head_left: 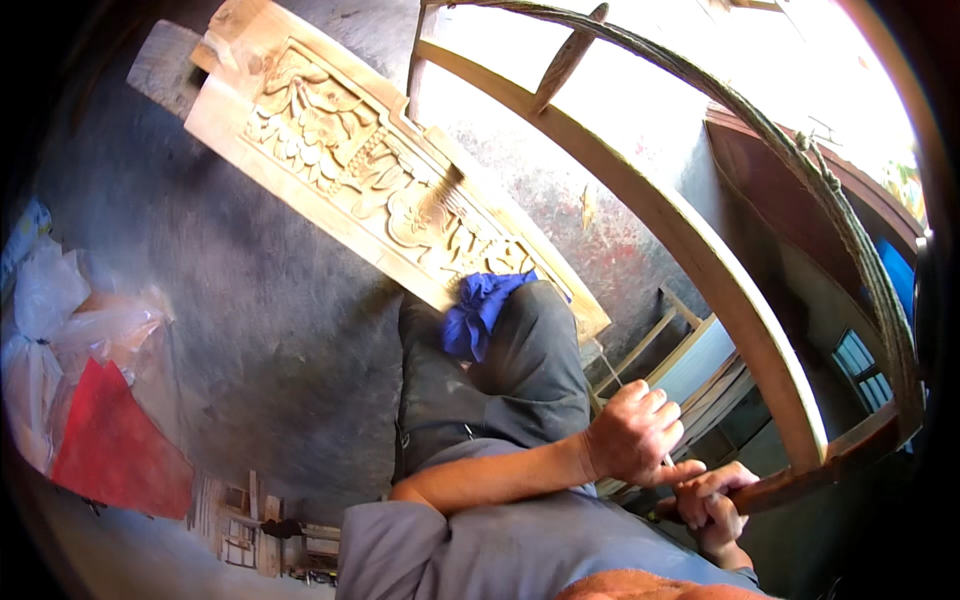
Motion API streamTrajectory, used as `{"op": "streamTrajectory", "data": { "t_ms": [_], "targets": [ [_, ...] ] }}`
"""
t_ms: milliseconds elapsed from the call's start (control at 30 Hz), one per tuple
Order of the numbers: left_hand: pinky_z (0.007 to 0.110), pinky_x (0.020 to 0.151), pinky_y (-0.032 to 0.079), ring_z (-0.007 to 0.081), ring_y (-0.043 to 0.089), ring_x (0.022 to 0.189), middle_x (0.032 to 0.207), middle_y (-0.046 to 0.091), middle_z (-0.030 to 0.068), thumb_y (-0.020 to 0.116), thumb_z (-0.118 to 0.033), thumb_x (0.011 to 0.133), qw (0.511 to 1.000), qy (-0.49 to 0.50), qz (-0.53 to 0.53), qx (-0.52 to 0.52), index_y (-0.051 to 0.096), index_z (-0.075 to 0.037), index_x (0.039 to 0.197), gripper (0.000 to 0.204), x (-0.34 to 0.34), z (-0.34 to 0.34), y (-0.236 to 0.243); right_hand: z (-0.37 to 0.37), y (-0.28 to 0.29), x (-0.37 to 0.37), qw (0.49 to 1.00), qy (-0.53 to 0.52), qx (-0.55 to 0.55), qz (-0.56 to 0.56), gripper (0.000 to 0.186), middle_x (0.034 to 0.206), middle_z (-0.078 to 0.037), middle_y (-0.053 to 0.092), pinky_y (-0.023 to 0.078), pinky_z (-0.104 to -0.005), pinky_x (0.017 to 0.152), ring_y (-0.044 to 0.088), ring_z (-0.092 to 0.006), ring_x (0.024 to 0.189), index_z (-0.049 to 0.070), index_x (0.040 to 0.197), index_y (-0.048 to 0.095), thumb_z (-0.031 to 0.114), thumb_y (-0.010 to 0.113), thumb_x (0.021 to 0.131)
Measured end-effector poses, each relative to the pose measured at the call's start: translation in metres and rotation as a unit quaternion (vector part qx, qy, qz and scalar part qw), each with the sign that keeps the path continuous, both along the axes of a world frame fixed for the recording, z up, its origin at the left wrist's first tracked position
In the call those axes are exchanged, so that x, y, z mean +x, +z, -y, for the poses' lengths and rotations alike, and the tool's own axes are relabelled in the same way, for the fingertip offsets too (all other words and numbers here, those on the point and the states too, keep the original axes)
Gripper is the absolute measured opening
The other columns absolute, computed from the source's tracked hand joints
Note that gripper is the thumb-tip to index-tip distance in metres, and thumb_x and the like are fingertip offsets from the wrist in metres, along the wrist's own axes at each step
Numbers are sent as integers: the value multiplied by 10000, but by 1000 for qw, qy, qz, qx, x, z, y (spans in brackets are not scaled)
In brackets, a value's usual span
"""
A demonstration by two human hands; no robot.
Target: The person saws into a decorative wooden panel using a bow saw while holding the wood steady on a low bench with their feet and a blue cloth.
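Observation:
A large wooden frame saw (690, 235) with a twisted rope along its outer side arches over the right half of the view. My right hand (715, 505) is closed round the low end of its dark end bar. Just left of it, my left hand (635, 435) is a closed fist round a thin metal saw blade (608, 362). That blade runs from the fist up to the near end of a carved wooden panel (400, 200); how it meets the wood is too small to tell. The panel slants away from my lap, a blue cloth (480, 310) bunched beside its near end.
Left of me lie clear plastic bags (45, 330) and a red sheet (115, 450). Wooden frames and boards (690, 385) stand by the wall behind the saw. Below left is a small wooden rack (265, 530). The dark floor (260, 360) looks stained.

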State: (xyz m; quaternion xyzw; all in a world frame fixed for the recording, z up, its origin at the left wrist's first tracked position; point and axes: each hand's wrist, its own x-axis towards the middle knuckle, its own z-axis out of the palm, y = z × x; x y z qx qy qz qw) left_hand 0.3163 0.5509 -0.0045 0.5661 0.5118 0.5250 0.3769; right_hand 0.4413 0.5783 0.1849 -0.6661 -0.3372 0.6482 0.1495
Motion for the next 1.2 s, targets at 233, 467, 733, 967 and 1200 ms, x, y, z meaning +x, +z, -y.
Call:
{"op": "streamTrajectory", "data": {
  "t_ms": [233, 467, 733, 967, 1200],
  "targets": [
    [440, 607, 480, 287, 617, 579, 575, 592, 78, 640, -631, 929, 984, 1, -170, -42, 609, -151, 521, 630, -104, -63, -226, -70, -250, -116, 996, -93, -13, 7, 111, 604, -21, 518, 313, -265, 413, 448, -91, 457, -14, 932, 660, 82, 626, 975],
    [405, 537, 402, 251, 543, 523, 567, 510, 49, 635, -650, 934, 997, -10, -75, 20, 520, -188, 555, 608, -51, -22, -113, -19, -136, -41, 993, -92, -79, -2, 162, 617, -22, 533, 405, -274, 455, 473, -107, 480, 6, 957, 642, 162, 665, 992],
    [442, 625, 453, 303, 560, 597, 605, 532, 89, 604, -702, 920, 999, -21, -26, -34, 540, -124, 558, 685, -45, -23, -88, -20, -101, -43, 989, -138, -51, -32, 117, 604, -34, 495, 318, -258, 412, 377, -91, 430, 14, 990, 589, 120, 629, 1016],
    [407, 559, 474, 274, 606, 552, 546, 552, 59, 735, -650, 860, 989, -26, -142, -16, 647, -158, 572, 576, -100, -53, -222, -57, -240, -103, 998, -61, -18, 9, 94, 628, 3, 517, 371, -286, 444, 487, -95, 501, -9, 933, 671, 83, 661, 952],
    [426, 626, 447, 275, 515, 558, 563, 455, 70, 543, -684, 968, 1000, -1, 14, 2, 480, -156, 548, 677, 14, 11, -10, 5, -18, 10, 999, -9, 25, -47, 332, 480, 2, 430, 511, -354, 657, 363, -101, 393, 36, 741, 546, 231, 631, 996]
  ]
}}
